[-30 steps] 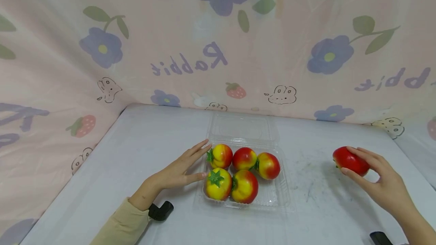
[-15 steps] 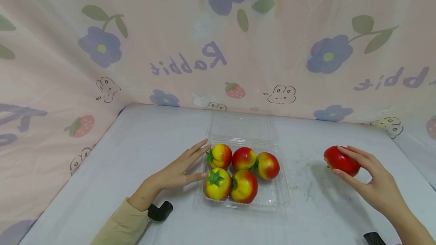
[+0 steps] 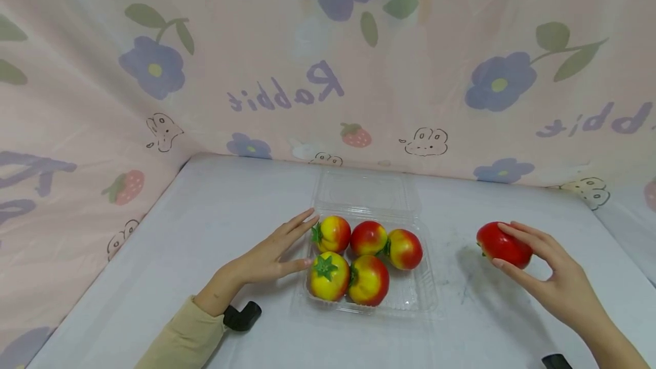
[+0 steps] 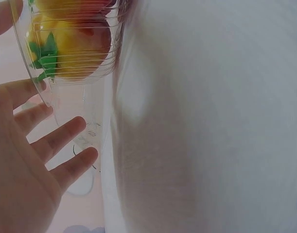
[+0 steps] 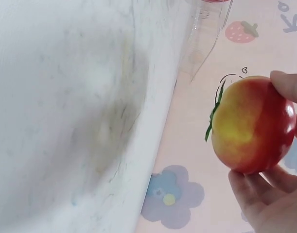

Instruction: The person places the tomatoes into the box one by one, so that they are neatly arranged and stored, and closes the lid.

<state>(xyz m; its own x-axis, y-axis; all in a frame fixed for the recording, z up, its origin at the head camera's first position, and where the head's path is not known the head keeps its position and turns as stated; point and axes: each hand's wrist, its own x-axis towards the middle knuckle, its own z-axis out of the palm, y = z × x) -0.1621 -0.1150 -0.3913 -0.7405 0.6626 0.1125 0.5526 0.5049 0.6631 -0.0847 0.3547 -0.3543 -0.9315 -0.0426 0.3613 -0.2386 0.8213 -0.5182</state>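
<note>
My right hand [image 3: 561, 281] holds a red and yellow tomato [image 3: 502, 245] above the table, right of the clear plastic box [image 3: 412, 292]. In the right wrist view, thumb and fingers grip the tomato [image 5: 253, 126] from opposite sides, its green leafy top facing away from the palm. The fingers of my left hand [image 3: 269, 255] are spread along the left rim of the box, and in the left wrist view the fingertips [image 4: 73, 124] meet the clear plastic edge. Several similar tomatoes [image 3: 368, 281] sit inside in two rows; the front right part of the box holds none.
The clear lid [image 3: 365, 191] lies folded back behind the box. A white table surface [image 3: 230, 187] surrounds it, bounded at the back and left by a patterned cloth [image 3: 277, 44]. A black strap-like piece [image 3: 242, 316] is by the left wrist.
My right hand has moved left with the tomato, bringing it closer to the box. My left hand has stayed at the left rim, and the tomatoes inside have not moved.
</note>
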